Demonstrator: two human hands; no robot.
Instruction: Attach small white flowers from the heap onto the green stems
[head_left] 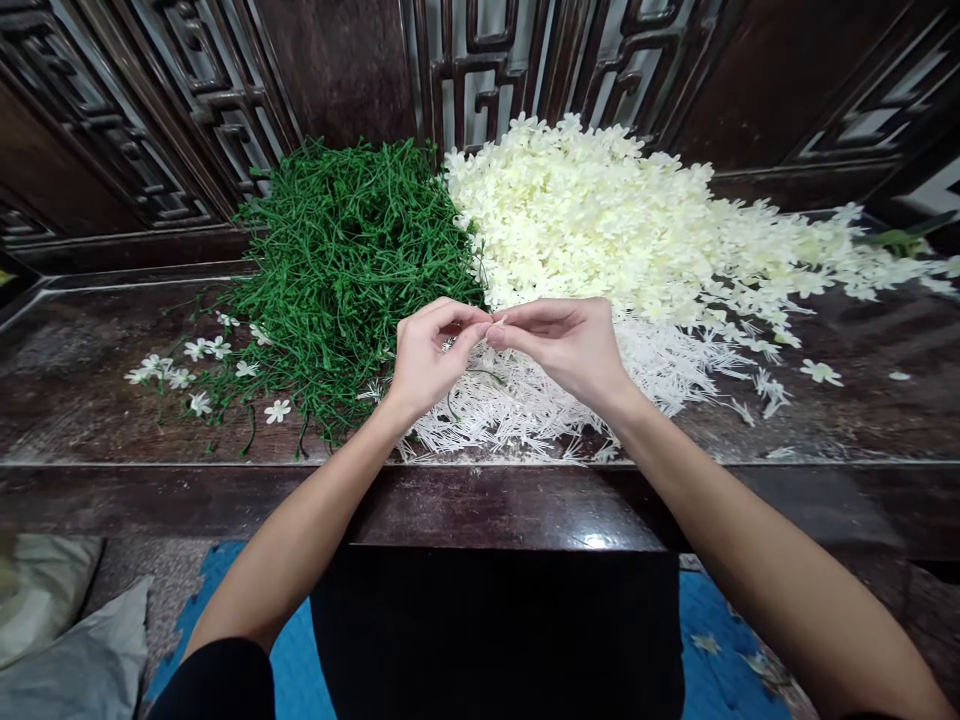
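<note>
My left hand (433, 352) and my right hand (574, 348) meet above the front of the piles, both closed with fingertips pinched together and touching. Between the fingertips shows a tiny whitish piece (501, 322), mostly covered; its kind cannot be told. A thin green stem (489, 376) shows just beneath the hands, and whether it is held is unclear. Under and behind my right hand lies a heap of thin white flower stamens (660, 365). Behind the left is a pile of green plastic stems (352, 250). Pale yellow-white artificial petals (592, 210) are heaped behind the right.
Several white flowers on green stems (180, 377) lie at the left of the dark wooden bench (75, 400). A carved lattice backrest (337, 70) rises behind the piles. A loose flower (821, 372) lies at the right. Below are blue mats (300, 660) and pale sacks (75, 650).
</note>
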